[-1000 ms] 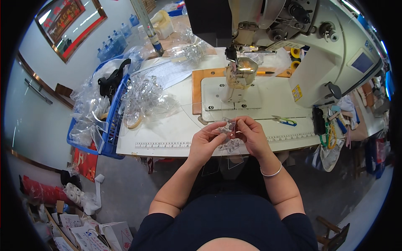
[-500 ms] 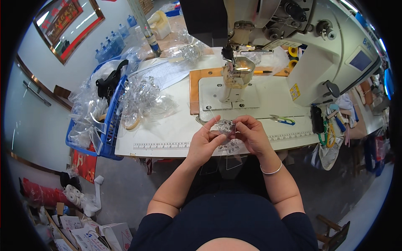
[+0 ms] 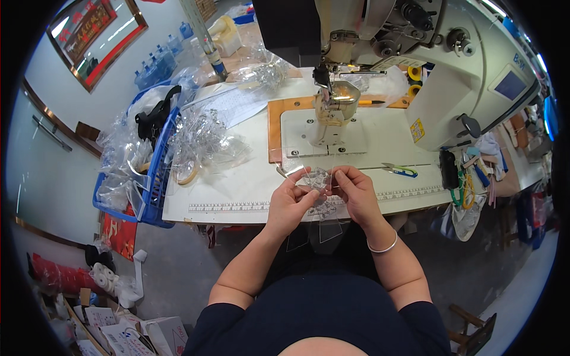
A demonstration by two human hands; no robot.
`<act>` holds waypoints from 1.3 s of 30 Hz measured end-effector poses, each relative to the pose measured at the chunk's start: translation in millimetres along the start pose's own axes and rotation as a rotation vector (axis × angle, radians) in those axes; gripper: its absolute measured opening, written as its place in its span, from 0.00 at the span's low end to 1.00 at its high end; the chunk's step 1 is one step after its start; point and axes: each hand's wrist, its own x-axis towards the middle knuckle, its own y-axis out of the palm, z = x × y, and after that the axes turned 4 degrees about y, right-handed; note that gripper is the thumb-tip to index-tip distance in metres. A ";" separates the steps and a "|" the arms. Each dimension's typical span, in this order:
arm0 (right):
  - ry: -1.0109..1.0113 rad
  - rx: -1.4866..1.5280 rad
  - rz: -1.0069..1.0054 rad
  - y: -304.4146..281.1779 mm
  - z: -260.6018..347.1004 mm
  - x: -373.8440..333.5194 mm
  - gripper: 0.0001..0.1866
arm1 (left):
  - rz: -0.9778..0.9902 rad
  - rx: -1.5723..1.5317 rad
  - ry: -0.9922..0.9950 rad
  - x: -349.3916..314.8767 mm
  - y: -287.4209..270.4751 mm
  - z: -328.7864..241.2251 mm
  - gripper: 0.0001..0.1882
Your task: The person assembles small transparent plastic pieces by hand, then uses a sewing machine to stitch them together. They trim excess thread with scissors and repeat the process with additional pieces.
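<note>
Both hands pinch a clear plastic piece with silvery, glittering decorations (image 3: 320,204), held over the front edge of the sewing table. My left hand (image 3: 291,200) grips its left side between thumb and fingers. On the other side, my right hand (image 3: 354,191) has its thumb and forefinger closed on the right edge. Thin clear strips or edges hang below the piece, past the table edge. Just beyond the hands stands the sewing machine's post bed (image 3: 332,121) on its pale plate. What exactly the clear piece is cannot be made out.
Left of the hands lies a heap of similar clear, silvery pieces (image 3: 205,142), beside a blue basket (image 3: 155,190) full of plastic. Thread snips (image 3: 399,170) lie to the right. Scissors (image 3: 469,193) and other tools hang at the right edge. A ruler strip (image 3: 231,207) runs along the front.
The clear piece has turned a little, showing more of its silvery decoration between the hands. Both hands keep their hold, with only slight finger shifts.
</note>
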 end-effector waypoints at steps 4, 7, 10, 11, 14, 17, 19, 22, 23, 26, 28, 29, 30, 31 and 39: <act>0.050 0.142 0.049 1.8 6.0 -1.8 0.10 | -0.022 0.054 -0.018 0.8 1.2 -2.3 0.27; 0.033 0.031 0.031 4.9 9.0 -3.9 0.10 | -0.030 0.050 -0.004 0.8 0.2 1.8 0.27; -0.020 -0.127 -0.008 6.3 7.3 -3.2 0.11 | -0.013 0.064 -0.003 0.4 -0.8 5.1 0.28; -0.039 -0.173 -0.021 6.6 6.8 -2.5 0.12 | -0.003 0.058 -0.001 -0.1 0.0 6.3 0.28; -0.020 -0.145 -0.051 10.0 12.3 -0.9 0.13 | 0.042 0.031 -0.021 -0.8 2.8 -1.3 0.29; -0.020 -0.108 -0.045 9.5 11.0 0.5 0.14 | 0.092 0.007 -0.054 0.2 -1.6 -4.1 0.30; -0.020 -0.133 -0.054 8.5 13.4 1.2 0.14 | 0.110 -0.005 -0.067 0.5 -2.0 -4.5 0.31; -0.030 -0.142 -0.063 9.0 13.7 1.6 0.15 | 0.109 -0.014 -0.075 -1.0 0.8 -8.5 0.31; -0.038 -0.141 -0.065 9.5 14.4 1.7 0.15 | 0.107 -0.014 -0.079 -1.2 1.4 -10.1 0.32; -0.019 -0.149 -0.071 11.2 14.8 -0.1 0.14 | 0.106 -0.001 -0.081 -2.3 0.6 -10.1 0.32; -0.024 -0.151 -0.068 12.4 15.7 -0.7 0.14 | 0.103 0.003 -0.079 -2.8 0.3 -10.1 0.33; -0.027 -0.152 -0.067 13.1 16.2 -1.0 0.14 | 0.101 0.000 -0.078 -2.7 0.5 -10.4 0.33; -0.038 -0.173 -0.074 14.3 16.7 -1.6 0.14 | 0.098 -0.003 -0.077 -2.7 0.5 -10.6 0.33; -0.050 -0.194 -0.082 15.9 17.2 -2.6 0.14 | 0.107 -0.004 -0.071 -2.6 -0.5 -9.1 0.33; -0.234 -0.433 -0.143 19.2 5.4 -6.7 0.13 | 0.009 -0.075 -0.078 1.7 4.6 0.9 0.31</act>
